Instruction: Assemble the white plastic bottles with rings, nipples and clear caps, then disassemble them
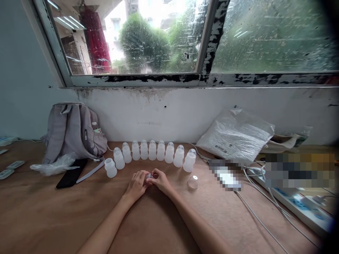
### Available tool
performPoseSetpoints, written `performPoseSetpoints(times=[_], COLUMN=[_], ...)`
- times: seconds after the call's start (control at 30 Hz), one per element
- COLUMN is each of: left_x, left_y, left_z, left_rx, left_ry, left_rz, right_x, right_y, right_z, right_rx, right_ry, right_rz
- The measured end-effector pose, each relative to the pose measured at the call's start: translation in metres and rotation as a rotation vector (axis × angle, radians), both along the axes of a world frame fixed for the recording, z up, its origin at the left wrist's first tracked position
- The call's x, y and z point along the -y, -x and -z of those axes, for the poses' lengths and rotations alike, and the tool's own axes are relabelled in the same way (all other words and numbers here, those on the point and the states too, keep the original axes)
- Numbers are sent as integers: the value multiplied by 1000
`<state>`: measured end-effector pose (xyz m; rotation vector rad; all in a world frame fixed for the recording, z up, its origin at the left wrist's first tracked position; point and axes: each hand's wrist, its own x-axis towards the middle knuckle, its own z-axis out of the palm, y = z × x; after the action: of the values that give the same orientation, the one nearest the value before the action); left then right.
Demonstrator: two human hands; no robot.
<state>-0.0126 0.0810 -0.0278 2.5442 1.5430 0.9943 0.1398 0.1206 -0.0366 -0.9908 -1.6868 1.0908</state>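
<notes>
My left hand (138,181) and my right hand (159,180) meet over the wooden table, both with fingers closed on a small clear piece (149,175). The fingers hide most of it, so its exact kind does not show. Behind the hands, several frosted white baby bottles with clear caps stand upright in a curved row, among them a middle bottle (152,151) and the right-end bottle (189,161). At the row's left end is an uncapped baby bottle (110,168). A loose clear bottle cap (193,182) rests on the table to the right of my right hand.
To the left are a grey backpack (70,130), a crumpled plastic bag (54,165) and a black flat case (71,174). A silvery mailing bag (235,134) leans on the wall at right. Cables and a power strip (299,203) run along the right side.
</notes>
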Motion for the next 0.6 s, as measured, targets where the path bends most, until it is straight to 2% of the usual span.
performPoseSetpoints(times=[0.3, 0.6], left_x=[0, 0], left_y=[0, -2], left_z=[2, 2], left_rx=[-41, -37], left_ry=[-18, -57], left_rz=[-20, -51], right_x=[3, 4], right_y=[-1, 1], right_z=[-5, -2], right_rx=[-33, -1], right_ry=[-14, -36], right_rz=[-3, 32])
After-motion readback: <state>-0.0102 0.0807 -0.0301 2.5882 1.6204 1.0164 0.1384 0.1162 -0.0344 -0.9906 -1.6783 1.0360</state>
